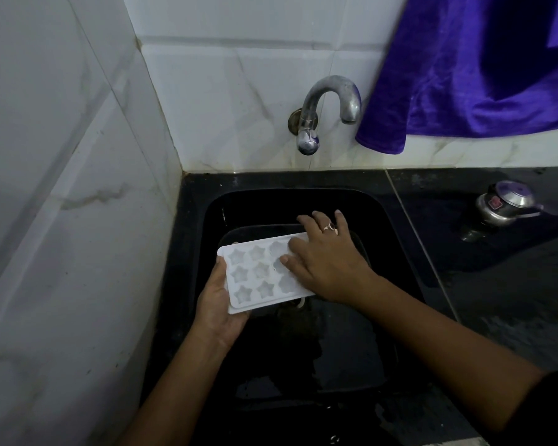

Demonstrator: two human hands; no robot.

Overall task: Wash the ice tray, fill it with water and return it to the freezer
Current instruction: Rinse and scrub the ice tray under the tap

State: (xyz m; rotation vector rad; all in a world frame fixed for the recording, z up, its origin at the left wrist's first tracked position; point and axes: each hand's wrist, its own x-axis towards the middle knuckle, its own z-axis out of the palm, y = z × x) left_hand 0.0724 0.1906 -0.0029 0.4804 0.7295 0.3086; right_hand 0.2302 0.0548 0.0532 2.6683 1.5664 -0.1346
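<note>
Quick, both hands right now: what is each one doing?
Left hand: grips the left end of the ice tray.
Right hand: open, resting flat on the tray's right part.

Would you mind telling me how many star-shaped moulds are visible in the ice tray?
9: three rows of three across the left part of the ice tray, the third column partly covered; the right hand may hide more.
</note>
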